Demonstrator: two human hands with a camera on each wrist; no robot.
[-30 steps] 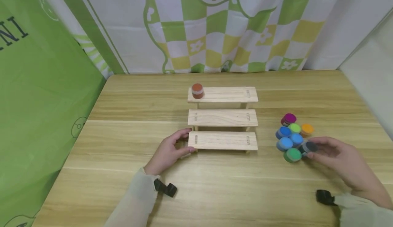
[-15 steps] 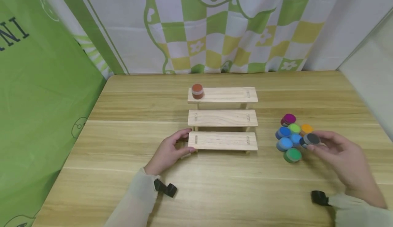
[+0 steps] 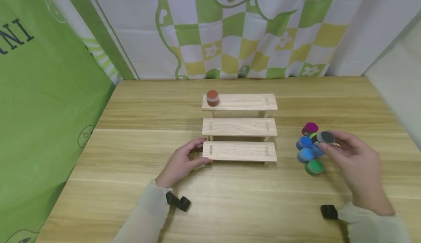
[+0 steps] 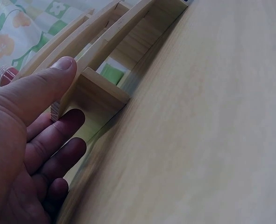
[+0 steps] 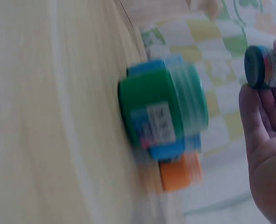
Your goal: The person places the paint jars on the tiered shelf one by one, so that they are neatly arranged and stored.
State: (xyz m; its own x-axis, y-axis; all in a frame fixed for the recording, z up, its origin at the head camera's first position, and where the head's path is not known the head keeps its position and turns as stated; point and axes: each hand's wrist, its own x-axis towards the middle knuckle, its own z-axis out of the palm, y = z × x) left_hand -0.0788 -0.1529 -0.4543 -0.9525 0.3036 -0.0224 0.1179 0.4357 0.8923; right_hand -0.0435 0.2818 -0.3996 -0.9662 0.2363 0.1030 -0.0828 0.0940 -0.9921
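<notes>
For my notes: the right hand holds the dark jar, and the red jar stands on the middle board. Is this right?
Not the middle board: the head view shows the red jar on the back board. The right hand holds the dark jar.

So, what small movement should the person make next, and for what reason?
Probably carry the dark jar left toward the top shelf, beside the red jar: the right hand holds it raised off the table, that shelf has bare space there, and the left hand holds the lowest shelf.
</notes>
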